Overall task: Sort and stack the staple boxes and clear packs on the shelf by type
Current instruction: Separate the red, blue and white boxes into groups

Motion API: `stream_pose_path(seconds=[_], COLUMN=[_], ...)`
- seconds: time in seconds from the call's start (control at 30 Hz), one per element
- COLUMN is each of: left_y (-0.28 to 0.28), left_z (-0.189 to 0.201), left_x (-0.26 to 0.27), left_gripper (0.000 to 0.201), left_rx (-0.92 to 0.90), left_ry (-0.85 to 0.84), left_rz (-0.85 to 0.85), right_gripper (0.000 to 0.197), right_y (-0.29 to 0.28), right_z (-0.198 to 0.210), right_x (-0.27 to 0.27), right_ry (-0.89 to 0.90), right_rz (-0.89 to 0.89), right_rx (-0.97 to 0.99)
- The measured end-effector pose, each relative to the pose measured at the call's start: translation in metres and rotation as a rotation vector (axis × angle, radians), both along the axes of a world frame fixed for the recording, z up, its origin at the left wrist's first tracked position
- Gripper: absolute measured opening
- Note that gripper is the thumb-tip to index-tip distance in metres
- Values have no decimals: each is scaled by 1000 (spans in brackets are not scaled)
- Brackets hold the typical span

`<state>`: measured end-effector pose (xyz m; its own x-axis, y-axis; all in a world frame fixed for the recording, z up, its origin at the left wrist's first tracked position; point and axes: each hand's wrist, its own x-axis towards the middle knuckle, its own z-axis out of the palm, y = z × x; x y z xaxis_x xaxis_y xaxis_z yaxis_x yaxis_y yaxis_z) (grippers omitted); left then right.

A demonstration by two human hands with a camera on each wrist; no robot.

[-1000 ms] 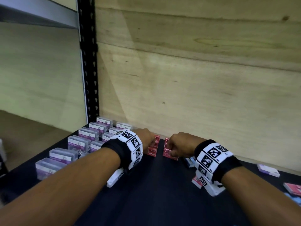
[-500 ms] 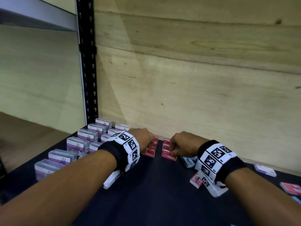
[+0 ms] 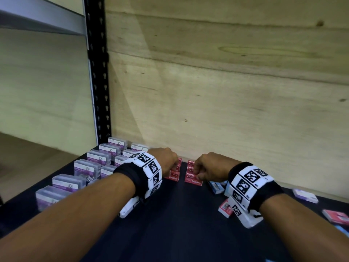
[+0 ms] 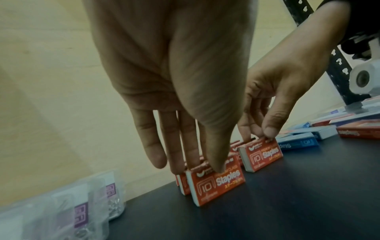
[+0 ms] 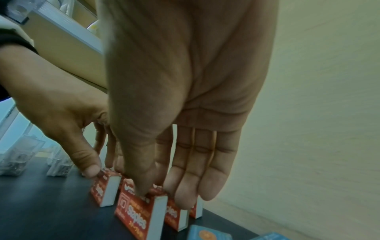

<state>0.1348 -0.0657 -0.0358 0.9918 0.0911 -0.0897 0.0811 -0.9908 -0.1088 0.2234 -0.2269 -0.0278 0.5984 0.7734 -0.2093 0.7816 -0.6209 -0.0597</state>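
Head view: on the dark shelf [image 3: 179, 224], each hand's grip pinches the front small red cardboard staple box of its upright row, left hand [image 3: 166, 160] on left box [image 4: 217, 183], right hand [image 3: 209, 165] on right box [image 3: 193, 180].

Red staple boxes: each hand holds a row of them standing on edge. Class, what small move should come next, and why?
Probably slide the two rows together. The left hand and right hand each pinch upright red staple boxes, with a gap of bare shelf between the rows.
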Motion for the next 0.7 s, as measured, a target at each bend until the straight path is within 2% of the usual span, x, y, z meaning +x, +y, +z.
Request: stream_pose_path(seconds=[0.1, 0.3, 0.5, 0.7], left_y=[-3, -36, -92, -131], left_z=[7, 22, 17, 0], left_x=[-4, -11, -13, -7], left_gripper=[30, 29, 27, 32], left_rx=[27, 28, -57, 2], left_ry=[-64, -118, -26, 21], left_rz=[-19, -108, -228, -273], right_gripper=[30, 26, 29, 25], right_y=[-8, -52, -112, -157], right_z=[7, 22, 32, 30], right_x=[1, 6, 4, 2], right_ry=[-7, -43, -70, -74], right_rz=[-8, -116, -242, -360], right_rx=[-8, -12, -73, -118])
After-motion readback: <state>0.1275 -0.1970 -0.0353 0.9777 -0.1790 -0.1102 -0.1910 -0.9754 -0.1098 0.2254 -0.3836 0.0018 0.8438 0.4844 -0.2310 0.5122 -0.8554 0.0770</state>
